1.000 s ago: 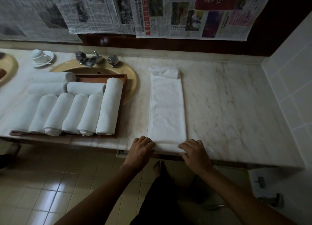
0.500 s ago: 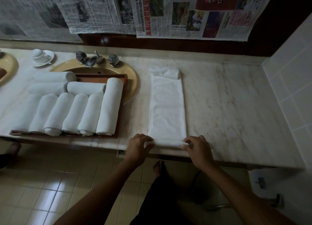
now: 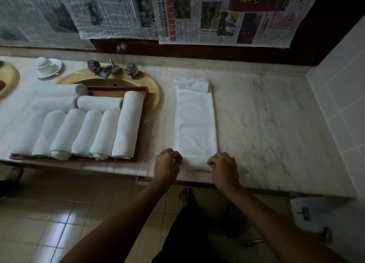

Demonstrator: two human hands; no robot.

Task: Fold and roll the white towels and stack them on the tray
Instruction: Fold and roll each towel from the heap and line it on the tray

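Towel (image 3: 195, 124), folded into a long narrow strip, lies flat on the marble counter (image 3: 276, 124), running from the near edge back twd the wall, just right of the sink (image 3: 154, 96). Its far end is bunched into a small crumpled lump; its near end is turned up into a short, tight roll lying across the strip's width, close to the counter's front edge.

Your hands sit at the 2 ends of that roll. Left hand (image 3: 167, 167) is at the roll's left end, fingers curled, tips pinching the rolled edge. Right hand (image 3: 224, 168) is at the right end, fingers likewise curled over & onto the roll. So the roll spans between your 2 sets of fingertips, w/ the unrolled length of the strip stretching away beyond them. Both forearms reach in from the bottom of view.

Left of the strip, well apart from your hands, the wooden tray (image 3: 143, 124) rests partly over the sink, loaded w/ rolled towels (image 3: 88, 132): a row lying side by side w/ their ends twd you, the rightmost one longest, plus a few laid crosswise behind them.

Behind the tray, the tap w/ 2 faceted knobs (image 3: 112, 69) stands at the sink's back rim. Further left, a white cup on a saucer (image 3: 47, 67) sits on the counter. Newspaper sheets (image 3: 217, 15) hang over the wall above. Below the counter edge you can see a tiled floor & a bare foot (image 3: 184, 196).
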